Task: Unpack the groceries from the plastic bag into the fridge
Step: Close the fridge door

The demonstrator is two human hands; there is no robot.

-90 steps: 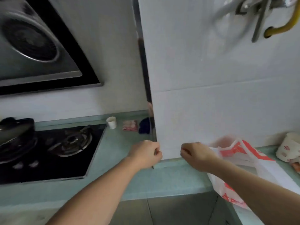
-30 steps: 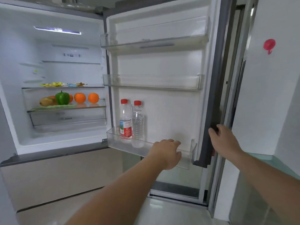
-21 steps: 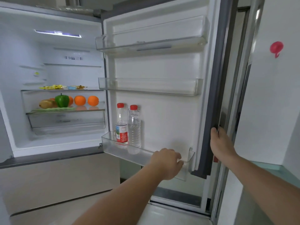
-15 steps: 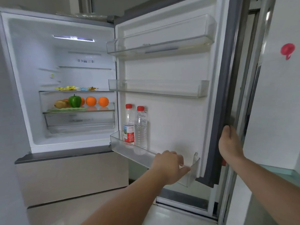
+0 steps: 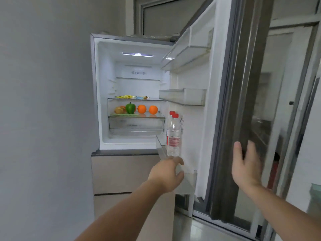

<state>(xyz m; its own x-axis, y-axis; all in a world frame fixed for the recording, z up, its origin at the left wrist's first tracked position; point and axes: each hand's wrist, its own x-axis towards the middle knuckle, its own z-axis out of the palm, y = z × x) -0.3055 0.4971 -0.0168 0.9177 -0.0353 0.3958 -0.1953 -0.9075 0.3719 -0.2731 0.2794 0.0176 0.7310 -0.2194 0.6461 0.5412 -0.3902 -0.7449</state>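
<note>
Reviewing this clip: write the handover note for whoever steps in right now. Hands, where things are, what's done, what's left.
Left hand: fingers curled over the front edge of the lowest door bin, beside the water bottles.
Right hand: flat, open, on the outer edge of the fridge door.
Fridge: door swung wide; a green pepper and oranges sit on an inner shelf.
Plastic bag: out of view.
Done: fridge opened.
Left: fetch the bag and shelve all its groceries.
</note>
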